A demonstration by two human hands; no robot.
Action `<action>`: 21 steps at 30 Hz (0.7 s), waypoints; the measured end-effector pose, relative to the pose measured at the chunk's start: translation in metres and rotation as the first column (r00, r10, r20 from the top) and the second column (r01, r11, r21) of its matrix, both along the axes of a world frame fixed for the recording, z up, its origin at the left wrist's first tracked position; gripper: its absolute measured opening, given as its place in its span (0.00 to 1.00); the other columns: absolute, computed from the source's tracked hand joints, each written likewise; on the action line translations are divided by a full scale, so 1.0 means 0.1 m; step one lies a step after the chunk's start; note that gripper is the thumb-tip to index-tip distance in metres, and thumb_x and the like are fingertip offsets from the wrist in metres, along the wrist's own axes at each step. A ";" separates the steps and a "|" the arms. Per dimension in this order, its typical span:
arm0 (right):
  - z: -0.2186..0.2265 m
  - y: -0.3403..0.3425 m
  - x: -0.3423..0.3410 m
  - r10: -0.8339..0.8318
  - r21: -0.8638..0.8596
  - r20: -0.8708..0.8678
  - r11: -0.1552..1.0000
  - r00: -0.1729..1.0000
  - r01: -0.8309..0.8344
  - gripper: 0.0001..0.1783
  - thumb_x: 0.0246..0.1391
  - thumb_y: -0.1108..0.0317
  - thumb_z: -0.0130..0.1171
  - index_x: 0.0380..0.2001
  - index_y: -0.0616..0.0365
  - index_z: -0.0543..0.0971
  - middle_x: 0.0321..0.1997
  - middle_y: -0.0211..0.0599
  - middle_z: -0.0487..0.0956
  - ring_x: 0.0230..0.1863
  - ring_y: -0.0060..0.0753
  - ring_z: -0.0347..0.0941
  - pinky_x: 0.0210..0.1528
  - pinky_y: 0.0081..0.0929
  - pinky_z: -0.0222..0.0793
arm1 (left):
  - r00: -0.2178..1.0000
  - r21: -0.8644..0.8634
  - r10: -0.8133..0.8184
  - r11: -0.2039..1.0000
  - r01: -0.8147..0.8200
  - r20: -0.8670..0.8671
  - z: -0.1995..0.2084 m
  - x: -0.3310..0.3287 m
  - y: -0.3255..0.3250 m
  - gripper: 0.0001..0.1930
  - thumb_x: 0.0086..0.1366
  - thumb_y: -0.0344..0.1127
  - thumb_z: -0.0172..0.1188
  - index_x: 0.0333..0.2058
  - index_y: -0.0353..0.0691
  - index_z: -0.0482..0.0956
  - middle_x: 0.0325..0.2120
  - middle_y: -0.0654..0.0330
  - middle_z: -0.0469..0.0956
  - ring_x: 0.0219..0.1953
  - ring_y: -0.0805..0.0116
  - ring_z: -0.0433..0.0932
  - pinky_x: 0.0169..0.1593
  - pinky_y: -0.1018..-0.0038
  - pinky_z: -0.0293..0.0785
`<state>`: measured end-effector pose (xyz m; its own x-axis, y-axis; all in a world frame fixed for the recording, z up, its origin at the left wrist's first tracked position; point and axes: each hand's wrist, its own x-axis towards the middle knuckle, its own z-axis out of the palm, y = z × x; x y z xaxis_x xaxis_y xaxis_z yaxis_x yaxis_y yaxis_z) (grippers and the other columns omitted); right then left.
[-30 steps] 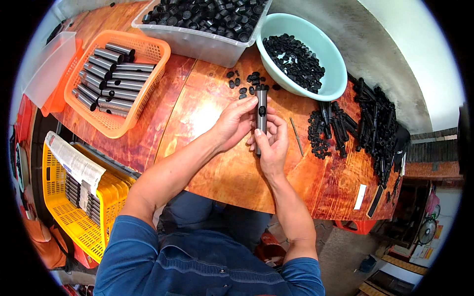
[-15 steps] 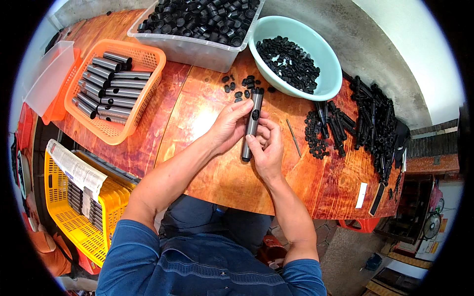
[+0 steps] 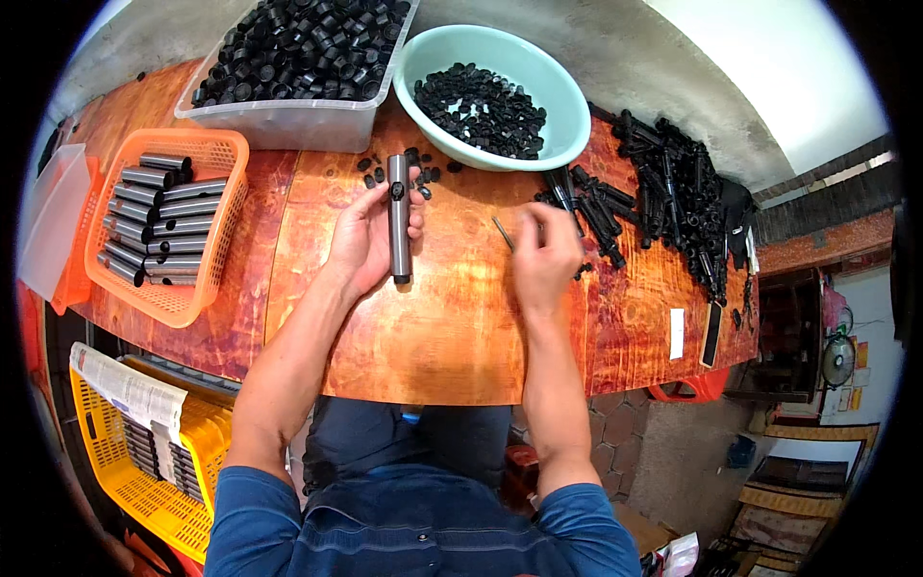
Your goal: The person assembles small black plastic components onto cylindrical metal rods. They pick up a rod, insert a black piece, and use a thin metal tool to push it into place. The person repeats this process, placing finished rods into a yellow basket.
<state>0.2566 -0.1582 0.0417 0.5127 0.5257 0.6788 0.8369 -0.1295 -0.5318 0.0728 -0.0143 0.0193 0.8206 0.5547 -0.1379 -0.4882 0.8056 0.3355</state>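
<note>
A grey metal tube (image 3: 400, 236) stands nearly lengthwise in my left hand (image 3: 361, 240), which is closed around its upper half. A black piece (image 3: 398, 190) sits at an opening in the tube's side. My right hand (image 3: 546, 255) is apart from the tube, over the table to its right. Its fingers bend downward and are blurred, so what lies under them is hidden. A thin metal rod (image 3: 502, 232) lies at that hand's left side, partly covered by it. Several small black oval pieces (image 3: 380, 174) are scattered just beyond the tube.
Far back are a clear bin (image 3: 279, 113) of black caps and a pale blue bowl (image 3: 577, 125) of small black pieces. An orange basket (image 3: 197, 306) holds more tubes at left. Black parts (image 3: 673, 207) pile up at right. A yellow crate (image 3: 106, 438) stands lower left.
My right hand has let go of the tube and moved right, near the rod. The left hand keeps the tube. The whole view has shifted, so the table's things appear further left.
</note>
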 end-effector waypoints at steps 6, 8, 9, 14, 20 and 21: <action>0.20 -0.30 0.57 -0.308 -0.122 -0.117 0.948 0.944 0.295 0.07 0.56 0.72 0.63 0.37 0.60 0.85 0.37 0.42 0.83 0.37 0.47 0.80 0.39 0.38 0.75 | 0.997 -0.047 -0.073 0.996 0.072 -0.021 -0.07 0.03 -0.01 0.18 0.74 0.40 0.48 0.57 0.39 0.70 0.40 0.54 0.77 0.36 0.64 0.77 0.40 0.69 0.76; 0.23 -0.35 0.65 -0.312 -0.201 -0.030 0.932 0.950 0.300 0.08 0.56 0.70 0.62 0.37 0.59 0.85 0.38 0.42 0.84 0.38 0.49 0.80 0.40 0.40 0.74 | 0.998 0.001 -0.059 0.998 0.059 -0.003 -0.08 0.04 -0.01 0.18 0.70 0.35 0.49 0.56 0.38 0.69 0.42 0.52 0.77 0.37 0.62 0.77 0.41 0.68 0.77; 0.25 -0.34 0.64 -0.309 -0.253 -0.005 0.921 0.951 0.297 0.08 0.57 0.69 0.62 0.38 0.59 0.85 0.38 0.42 0.84 0.38 0.50 0.80 0.41 0.40 0.74 | 0.998 0.015 -0.069 0.997 0.069 0.007 -0.07 0.02 0.00 0.20 0.68 0.34 0.50 0.57 0.38 0.68 0.43 0.52 0.77 0.38 0.62 0.77 0.42 0.68 0.77; 0.40 -0.28 0.39 -0.213 -0.424 -0.031 0.887 0.977 0.180 0.09 0.57 0.67 0.62 0.38 0.59 0.85 0.37 0.45 0.83 0.38 0.50 0.80 0.40 0.40 0.74 | 0.996 0.057 -0.081 0.995 0.079 0.028 -0.01 -0.03 0.01 0.27 0.61 0.31 0.51 0.61 0.40 0.66 0.44 0.51 0.76 0.39 0.61 0.76 0.45 0.67 0.76; 0.44 -0.12 0.02 0.003 -0.414 -0.142 0.908 0.990 -0.062 0.08 0.56 0.71 0.63 0.37 0.61 0.84 0.37 0.45 0.83 0.36 0.47 0.80 0.40 0.38 0.74 | 0.999 0.070 -0.042 0.997 0.040 0.028 0.01 -0.04 0.03 0.23 0.64 0.34 0.50 0.58 0.38 0.69 0.43 0.50 0.79 0.37 0.61 0.77 0.46 0.67 0.77; 0.43 -0.07 -0.04 0.029 -0.410 -0.150 0.908 0.988 -0.089 0.07 0.55 0.72 0.63 0.36 0.61 0.84 0.37 0.45 0.83 0.35 0.45 0.80 0.40 0.36 0.75 | 0.999 0.074 -0.033 0.997 0.031 0.025 0.00 -0.04 0.03 0.23 0.65 0.34 0.50 0.59 0.39 0.69 0.42 0.50 0.79 0.37 0.61 0.78 0.45 0.67 0.77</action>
<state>0.2525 -0.1656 0.0846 0.5441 0.7763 0.3181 0.7727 -0.3160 -0.5506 0.0691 -0.0110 0.0195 0.8406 0.5363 -0.0758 -0.4723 0.7944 0.3820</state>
